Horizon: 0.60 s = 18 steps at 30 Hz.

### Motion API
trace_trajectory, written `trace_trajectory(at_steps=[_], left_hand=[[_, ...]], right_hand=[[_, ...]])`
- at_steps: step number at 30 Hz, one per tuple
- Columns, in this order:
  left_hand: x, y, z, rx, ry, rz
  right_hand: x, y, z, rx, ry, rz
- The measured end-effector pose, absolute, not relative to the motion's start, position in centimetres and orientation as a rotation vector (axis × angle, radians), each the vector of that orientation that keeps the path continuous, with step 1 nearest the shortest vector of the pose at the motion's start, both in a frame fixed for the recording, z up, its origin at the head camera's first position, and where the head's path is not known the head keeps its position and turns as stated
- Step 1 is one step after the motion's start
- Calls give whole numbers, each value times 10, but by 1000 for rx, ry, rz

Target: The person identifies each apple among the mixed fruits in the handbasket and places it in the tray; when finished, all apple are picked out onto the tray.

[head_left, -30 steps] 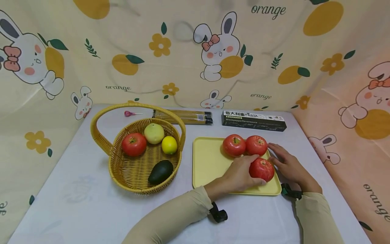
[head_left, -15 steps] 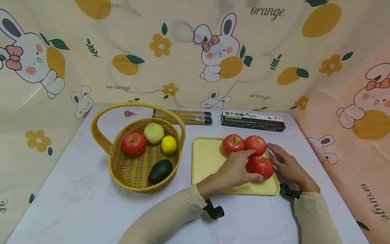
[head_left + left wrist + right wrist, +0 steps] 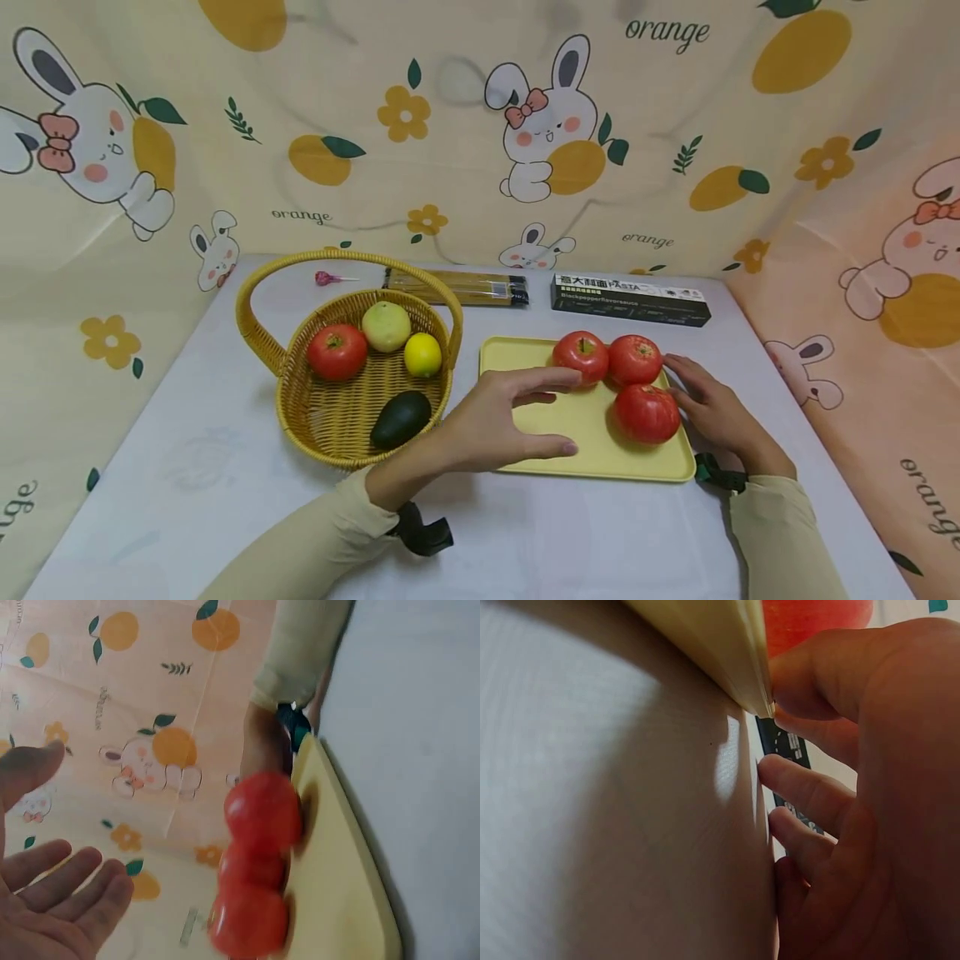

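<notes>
Three red apples sit on the yellow tray [image 3: 506, 350]: a front apple [image 3: 647, 414], a back left apple [image 3: 581, 358] and a back right apple [image 3: 634, 360]. My left hand [image 3: 495, 421] hovers over the tray's left part, thumb and fingers spread apart with nothing between them. In the left wrist view its fingers [image 3: 82, 889] are extended, away from the apples. My right hand [image 3: 720, 417] rests at the tray's right edge, beside the apples. The right wrist view shows its thumb [image 3: 810, 682] right at the tray rim, with the other fingers lying loosely over the white table.
Left of the tray stands a wicker basket [image 3: 285, 417] with a tall handle, holding a red round fruit [image 3: 337, 352], a pale green fruit [image 3: 386, 326], a lemon [image 3: 423, 355] and an avocado [image 3: 401, 419]. Behind are a lollipop [image 3: 324, 278], pasta packs [image 3: 457, 287] and a pasta box [image 3: 630, 300].
My left hand has let go of the front apple and drawn back to the left, after that apple shifted slightly toward the others. My right hand has stayed at the tray's right edge.
</notes>
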State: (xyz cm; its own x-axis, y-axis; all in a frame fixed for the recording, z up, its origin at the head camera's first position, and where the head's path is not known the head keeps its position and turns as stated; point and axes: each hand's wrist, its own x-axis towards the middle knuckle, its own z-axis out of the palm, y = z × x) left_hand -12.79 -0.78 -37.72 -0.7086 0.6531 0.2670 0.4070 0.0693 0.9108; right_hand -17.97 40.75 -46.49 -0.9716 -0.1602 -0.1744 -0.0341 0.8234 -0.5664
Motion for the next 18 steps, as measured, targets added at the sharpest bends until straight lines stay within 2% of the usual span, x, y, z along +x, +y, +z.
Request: trace_trajectory(at_steps=[9, 18], left_hand=[[-120, -106, -375, 1048, 2254, 1696], [-128, -199, -379, 854, 2553, 1614]], right_hand=[[-179, 408, -465, -119, 2767, -882], [-180, 408, -465, -104, 2748, -894]])
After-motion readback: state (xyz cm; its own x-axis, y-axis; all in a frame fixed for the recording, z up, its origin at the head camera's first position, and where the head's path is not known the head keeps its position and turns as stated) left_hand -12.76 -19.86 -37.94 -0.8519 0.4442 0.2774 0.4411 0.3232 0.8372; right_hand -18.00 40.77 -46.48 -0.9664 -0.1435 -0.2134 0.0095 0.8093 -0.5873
